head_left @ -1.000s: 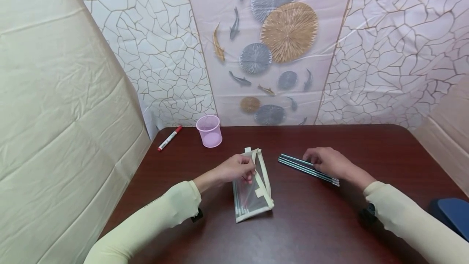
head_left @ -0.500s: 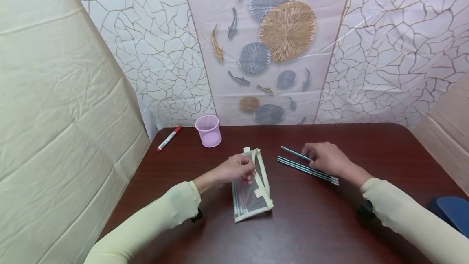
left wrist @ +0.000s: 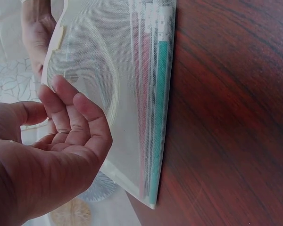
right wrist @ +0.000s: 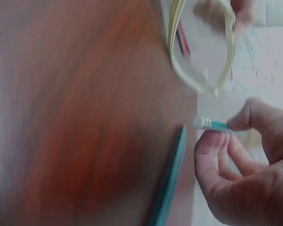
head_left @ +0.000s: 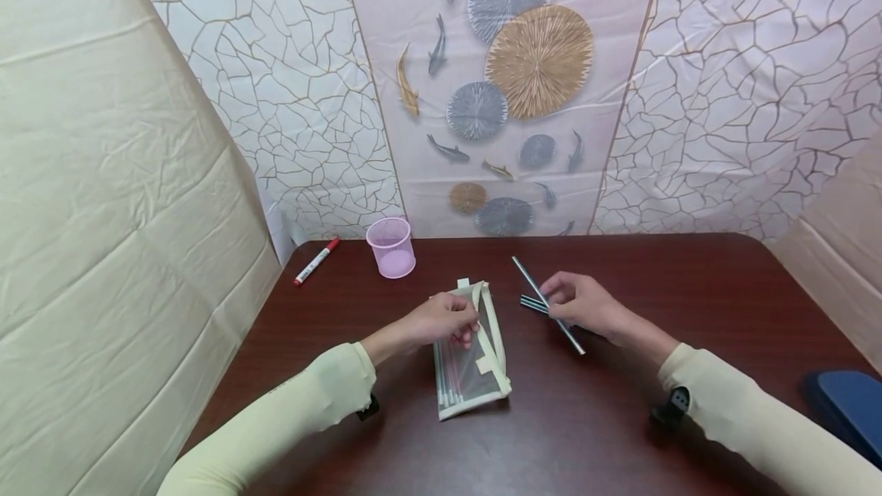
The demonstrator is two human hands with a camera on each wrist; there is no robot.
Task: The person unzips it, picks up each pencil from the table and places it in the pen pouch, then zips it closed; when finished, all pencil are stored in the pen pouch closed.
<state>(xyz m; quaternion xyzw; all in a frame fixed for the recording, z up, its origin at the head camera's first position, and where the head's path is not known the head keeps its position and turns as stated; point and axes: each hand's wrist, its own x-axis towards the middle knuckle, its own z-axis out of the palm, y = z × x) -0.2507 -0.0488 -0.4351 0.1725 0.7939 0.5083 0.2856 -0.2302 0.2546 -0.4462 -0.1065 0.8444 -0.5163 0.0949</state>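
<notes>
A mesh pouch (head_left: 475,373) with cream edging lies at the middle of the table, its zipped side parted; in the left wrist view pink and green pencils (left wrist: 158,117) show through the mesh. My left hand (head_left: 444,318) pinches the pouch's opening edge between thumb and fingers. To the right, my right hand (head_left: 586,303) pinches one teal pencil (head_left: 529,275) in the air, its white eraser end (right wrist: 202,122) toward the pouch in the right wrist view. Beneath it more teal pencils (right wrist: 170,181) lie on the table, partly hidden by the hand in the head view.
A pink cup (head_left: 393,251) stands at the back left of the brown table (head_left: 744,297), with a red and white marker (head_left: 317,261) left of it. A dark blue object (head_left: 844,412) sits at the right edge. Patterned cloth hangs behind.
My right hand has lifted one pencil off the group, moved left toward the pouch and turned the pencil steeper. My left hand keeps its place on the pouch.
</notes>
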